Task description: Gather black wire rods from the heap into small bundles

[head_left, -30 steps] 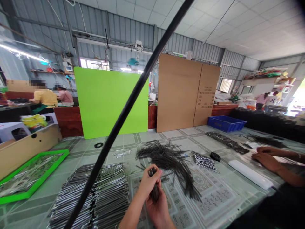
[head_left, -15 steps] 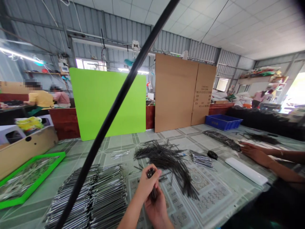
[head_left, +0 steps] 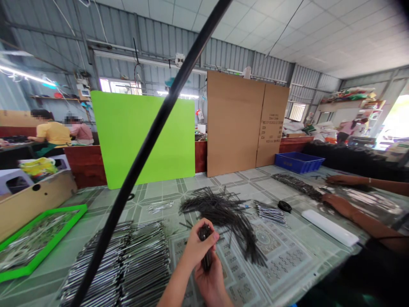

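My left hand [head_left: 198, 243] is wrapped round the upper part of a bundle of thin dark rods [head_left: 207, 261], its thumb across the front. Below it, my right hand [head_left: 211, 277] cups the bundle's lower part. The bundle stands roughly upright, its rod ends showing at the top; the palms hide much of it. Just beyond my hands lies a loose heap of thin black rods [head_left: 220, 209]. To the left, shiny dark rods are laid out in two dense rows, a left row [head_left: 96, 264] and a right row [head_left: 147, 260].
A small stack of rods [head_left: 271, 213], a black ring-shaped roll [head_left: 284, 206] and a long white bar [head_left: 329, 228] lie rightward. A co-worker's hands [head_left: 338, 202] work at the far right. A green-rimmed tray [head_left: 60, 232] sits left. A black pole [head_left: 143, 153] crosses the view.
The bundle has turned slightly in my hands, so more of its rods show. At the right, the co-worker's hands have moved apart, one reaching farther back. My view has shifted slightly.
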`<control>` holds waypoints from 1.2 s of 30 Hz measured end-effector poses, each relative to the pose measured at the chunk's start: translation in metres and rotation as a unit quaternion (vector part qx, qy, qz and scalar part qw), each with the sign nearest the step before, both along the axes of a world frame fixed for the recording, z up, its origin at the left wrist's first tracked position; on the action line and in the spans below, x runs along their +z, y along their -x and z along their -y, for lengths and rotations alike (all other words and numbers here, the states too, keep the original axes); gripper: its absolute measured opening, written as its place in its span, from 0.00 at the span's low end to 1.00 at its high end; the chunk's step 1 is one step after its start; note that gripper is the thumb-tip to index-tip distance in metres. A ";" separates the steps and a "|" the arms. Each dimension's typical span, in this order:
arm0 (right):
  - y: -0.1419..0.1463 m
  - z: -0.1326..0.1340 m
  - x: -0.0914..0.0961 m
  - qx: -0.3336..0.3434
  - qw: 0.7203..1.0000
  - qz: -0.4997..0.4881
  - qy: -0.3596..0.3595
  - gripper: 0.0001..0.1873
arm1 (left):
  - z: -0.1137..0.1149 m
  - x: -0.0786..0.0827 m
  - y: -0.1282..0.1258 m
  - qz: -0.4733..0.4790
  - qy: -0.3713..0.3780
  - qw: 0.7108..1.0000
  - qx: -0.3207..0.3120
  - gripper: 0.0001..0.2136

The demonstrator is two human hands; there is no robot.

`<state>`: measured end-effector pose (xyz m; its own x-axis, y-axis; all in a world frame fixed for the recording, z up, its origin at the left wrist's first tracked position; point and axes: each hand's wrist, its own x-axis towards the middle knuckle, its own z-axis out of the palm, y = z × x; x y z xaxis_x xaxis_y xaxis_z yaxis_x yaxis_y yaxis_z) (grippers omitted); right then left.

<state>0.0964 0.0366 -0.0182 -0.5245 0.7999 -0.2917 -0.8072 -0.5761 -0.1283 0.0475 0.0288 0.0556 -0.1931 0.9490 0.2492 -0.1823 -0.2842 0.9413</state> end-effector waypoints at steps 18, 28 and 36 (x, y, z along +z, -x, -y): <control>0.000 0.001 0.001 -0.010 1.000 -0.003 0.017 0.16 | -0.005 0.006 0.001 -0.021 -0.020 0.999 0.031 0.20; 0.001 0.000 0.004 -0.023 0.999 -0.001 0.032 0.15 | -0.006 0.014 -0.001 -0.082 -0.008 0.996 0.024 0.19; 0.000 -0.001 -0.002 -0.017 1.000 0.003 -0.011 0.08 | -0.006 0.012 -0.001 -0.112 0.012 0.993 0.023 0.19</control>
<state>0.0961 0.0373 -0.0202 -0.4951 0.8233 -0.2776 -0.8255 -0.5454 -0.1453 0.0481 0.0345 0.0673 -0.1792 0.9468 0.2674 0.0447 -0.2636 0.9636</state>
